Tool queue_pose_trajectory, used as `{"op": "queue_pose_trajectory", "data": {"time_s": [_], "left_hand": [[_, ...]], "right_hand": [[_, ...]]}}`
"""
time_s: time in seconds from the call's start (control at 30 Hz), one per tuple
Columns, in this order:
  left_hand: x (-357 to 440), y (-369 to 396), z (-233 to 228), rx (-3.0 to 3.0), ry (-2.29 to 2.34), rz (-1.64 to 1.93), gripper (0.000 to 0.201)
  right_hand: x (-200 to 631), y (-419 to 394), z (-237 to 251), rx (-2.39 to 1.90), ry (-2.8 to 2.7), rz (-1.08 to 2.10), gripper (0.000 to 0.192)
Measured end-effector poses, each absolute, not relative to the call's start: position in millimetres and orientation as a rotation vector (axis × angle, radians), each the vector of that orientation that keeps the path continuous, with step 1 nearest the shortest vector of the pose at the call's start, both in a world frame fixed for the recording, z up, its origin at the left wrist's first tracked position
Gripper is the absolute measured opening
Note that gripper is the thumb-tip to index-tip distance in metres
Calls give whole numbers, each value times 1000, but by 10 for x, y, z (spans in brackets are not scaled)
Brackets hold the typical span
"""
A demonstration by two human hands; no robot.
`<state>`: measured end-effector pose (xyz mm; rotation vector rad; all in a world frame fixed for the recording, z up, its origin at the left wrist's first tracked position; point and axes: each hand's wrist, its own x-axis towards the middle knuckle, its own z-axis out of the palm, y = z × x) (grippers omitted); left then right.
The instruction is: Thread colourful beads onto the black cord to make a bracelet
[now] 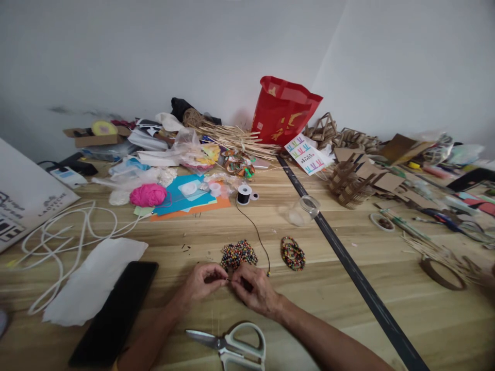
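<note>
Rope comes first on our far left: a loose white cord [58, 242] looped over the pale wooden table [386, 257], with a crumpled white sheet of paper [93, 281] and a flat black phone [116, 312] just beside it, nearer to us. Behind them lies a round pink ball of yarn [148, 195] next to blue and orange card sheets [185, 201]. Our left hand [203, 282] and right hand [253, 291] meet at the table's near edge, fingertips of both pressed together, pinching a thin black thread [255, 232] between them; what sits at the pinch is too small to tell. That thread runs back to a small black spool [244, 194]. A heap of multicoloured beads [238, 253] lies just beyond our knuckles, a coiled multicoloured bead bracelet [293, 253] near it on the right. White-handled scissors [232, 345] rest below our wrists. Farther right, a tipped clear plastic cup [303, 210] lies beside a dark strip [348, 263] crossing the table, and a red paper bag [282, 111] stands at the wall.
</note>
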<state>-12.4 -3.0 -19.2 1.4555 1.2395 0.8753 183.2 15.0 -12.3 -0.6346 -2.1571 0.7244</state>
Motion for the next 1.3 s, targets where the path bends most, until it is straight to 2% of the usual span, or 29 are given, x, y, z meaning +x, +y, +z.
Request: {"op": "queue_pose_trajectory", "data": {"time_s": [0.4,1.3], "left_hand": [[-119,-19,-200,1426,1215,890,14],[-95,-33,-115,1438,1252,867,7]], "right_hand": [[1836,152,-161,-640,-2152,737,11],[1828,153,-171,-653,-2159,736,9]]}}
